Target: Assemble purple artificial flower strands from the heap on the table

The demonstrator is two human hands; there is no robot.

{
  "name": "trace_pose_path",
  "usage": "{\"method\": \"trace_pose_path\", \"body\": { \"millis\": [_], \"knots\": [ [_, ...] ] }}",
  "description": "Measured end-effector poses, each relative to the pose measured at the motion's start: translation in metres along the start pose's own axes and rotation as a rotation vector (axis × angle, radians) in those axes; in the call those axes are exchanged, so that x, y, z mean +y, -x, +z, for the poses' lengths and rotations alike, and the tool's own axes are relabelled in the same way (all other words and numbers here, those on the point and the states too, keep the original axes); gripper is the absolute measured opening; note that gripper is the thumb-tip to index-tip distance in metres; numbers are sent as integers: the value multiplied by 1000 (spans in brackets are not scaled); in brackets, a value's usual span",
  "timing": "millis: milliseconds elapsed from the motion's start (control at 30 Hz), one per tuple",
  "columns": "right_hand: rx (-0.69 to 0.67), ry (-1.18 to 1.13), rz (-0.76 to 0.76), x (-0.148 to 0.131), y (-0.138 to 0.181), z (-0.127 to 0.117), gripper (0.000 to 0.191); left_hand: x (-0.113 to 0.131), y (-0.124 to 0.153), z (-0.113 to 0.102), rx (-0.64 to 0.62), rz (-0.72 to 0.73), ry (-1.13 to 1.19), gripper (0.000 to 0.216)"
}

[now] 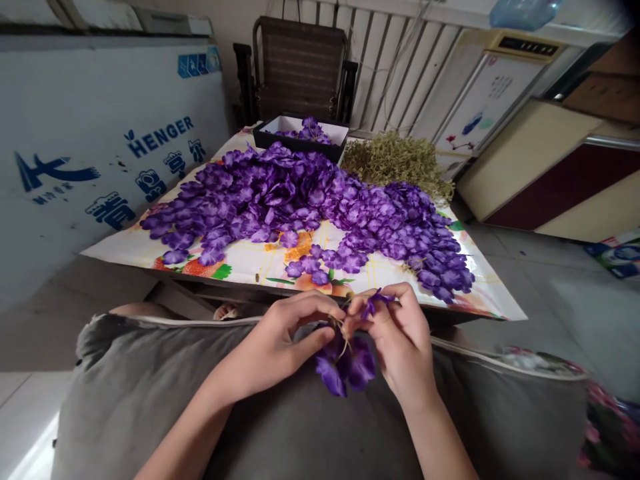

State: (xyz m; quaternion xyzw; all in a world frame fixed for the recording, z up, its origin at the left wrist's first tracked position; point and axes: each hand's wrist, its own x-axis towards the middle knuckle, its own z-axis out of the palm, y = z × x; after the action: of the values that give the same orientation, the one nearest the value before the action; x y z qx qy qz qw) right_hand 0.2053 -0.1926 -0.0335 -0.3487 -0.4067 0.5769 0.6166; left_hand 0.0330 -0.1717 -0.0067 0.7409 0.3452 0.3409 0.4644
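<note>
Left hand (277, 350) curled, thumb and fingertips pinching thin tan stems (340, 327) at centre. Right hand (400, 340) closed, fingers pinching small purple fabric blossom (373, 303) just above stems. Purple blossom bunch (345, 367) hangs below grip, between hands, long axis running down and slightly right, marginally nearer right hand. Grey cushion (125, 353) beneath forearms. Beyond, floral-print counter (240, 263) carries heaped purple blossoms (300, 200), black box (300, 141), dried green sprigs (395, 163).
</note>
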Motion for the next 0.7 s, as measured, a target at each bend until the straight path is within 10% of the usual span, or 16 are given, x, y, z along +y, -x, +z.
{"method": "trace_pose_path", "body": {
  "millis": [700],
  "knots": [
    [-11,12,43,-23,-3,-5,20,-13,-7,-3,46,74,124,7]
  ]
}}
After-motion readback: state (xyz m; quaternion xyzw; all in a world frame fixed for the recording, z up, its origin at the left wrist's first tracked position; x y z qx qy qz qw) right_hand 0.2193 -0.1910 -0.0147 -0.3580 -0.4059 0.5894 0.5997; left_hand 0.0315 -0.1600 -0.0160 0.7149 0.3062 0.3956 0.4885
